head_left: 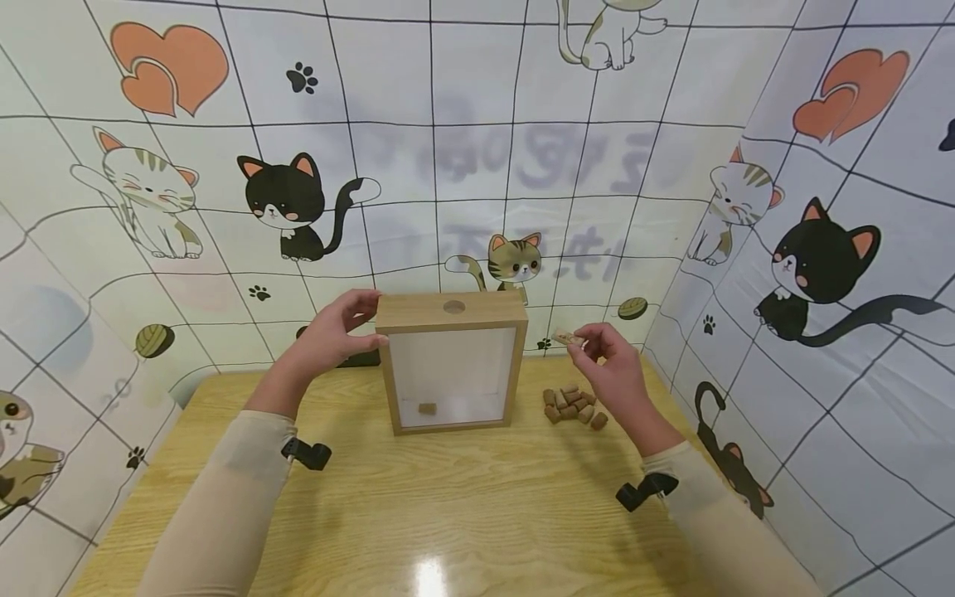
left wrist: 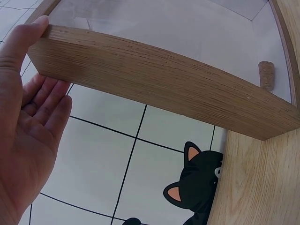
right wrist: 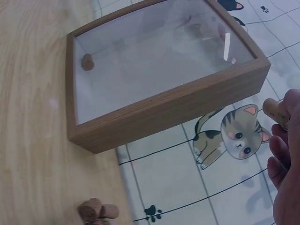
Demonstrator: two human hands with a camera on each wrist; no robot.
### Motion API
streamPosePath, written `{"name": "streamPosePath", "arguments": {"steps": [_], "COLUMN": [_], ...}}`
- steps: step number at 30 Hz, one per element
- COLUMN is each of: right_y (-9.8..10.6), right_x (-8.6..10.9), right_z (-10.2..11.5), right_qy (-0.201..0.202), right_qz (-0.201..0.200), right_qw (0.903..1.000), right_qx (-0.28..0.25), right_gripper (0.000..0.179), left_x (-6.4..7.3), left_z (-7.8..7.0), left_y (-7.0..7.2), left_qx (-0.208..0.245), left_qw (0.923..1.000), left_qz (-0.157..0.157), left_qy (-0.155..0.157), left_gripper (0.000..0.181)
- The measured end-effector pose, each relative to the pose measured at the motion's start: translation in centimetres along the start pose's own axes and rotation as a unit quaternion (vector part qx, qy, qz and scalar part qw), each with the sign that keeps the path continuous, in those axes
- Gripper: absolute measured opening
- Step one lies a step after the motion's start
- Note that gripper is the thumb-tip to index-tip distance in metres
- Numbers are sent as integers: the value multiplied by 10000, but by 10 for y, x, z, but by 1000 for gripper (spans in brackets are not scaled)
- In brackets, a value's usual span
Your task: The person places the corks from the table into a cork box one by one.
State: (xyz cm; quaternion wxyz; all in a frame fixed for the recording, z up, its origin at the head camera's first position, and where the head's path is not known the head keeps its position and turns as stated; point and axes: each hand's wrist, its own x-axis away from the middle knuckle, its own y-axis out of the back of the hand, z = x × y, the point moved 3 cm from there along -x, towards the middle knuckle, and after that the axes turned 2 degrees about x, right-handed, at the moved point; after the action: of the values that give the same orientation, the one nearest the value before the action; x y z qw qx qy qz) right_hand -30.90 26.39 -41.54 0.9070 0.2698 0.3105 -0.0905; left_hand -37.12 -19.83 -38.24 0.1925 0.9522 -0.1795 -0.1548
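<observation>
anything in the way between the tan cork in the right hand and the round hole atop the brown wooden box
Nothing visible stands between the small tan cylindrical cork in the right hand and the round hole atop the rectangular brown wooden box. The left hand grips the box's left side.

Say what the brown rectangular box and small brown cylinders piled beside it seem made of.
Brown rectangular box: wood or wood-look veneer, satin, by its grain; its clear front panel, glossy glass or plastic, shows reflections. Small brown cylinders: probably cork, matt, by mottled surfaces.
</observation>
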Motion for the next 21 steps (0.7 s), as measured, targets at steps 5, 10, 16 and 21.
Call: {"name": "streamPosePath", "arguments": {"steps": [5,10,16,21], "right_y": [5,7,3,-7], "right_x": [-15,-33,-51,-60], "right_z": [13,28,48,57], "right_qy": [245,620,565,342], "right_qz": [-57,-45,-122,-93], "right_qw": [9997,9980,9983,9988], "right_qx": [57,74,-42,-342], "right_gripper": [19,17,18,21], "left_x": [0,-1,-2,-2], "left_z": [1,1,3,5], "left_y": [1,1,2,1], "left_qx": [-86,-136,-50,30], "left_qw": [10000,9999,10000,10000], "left_qz": [-12,-32,-35,-43], "left_qy": [26,26,-3,-38], "left_gripper": [78,76,75,76]}}
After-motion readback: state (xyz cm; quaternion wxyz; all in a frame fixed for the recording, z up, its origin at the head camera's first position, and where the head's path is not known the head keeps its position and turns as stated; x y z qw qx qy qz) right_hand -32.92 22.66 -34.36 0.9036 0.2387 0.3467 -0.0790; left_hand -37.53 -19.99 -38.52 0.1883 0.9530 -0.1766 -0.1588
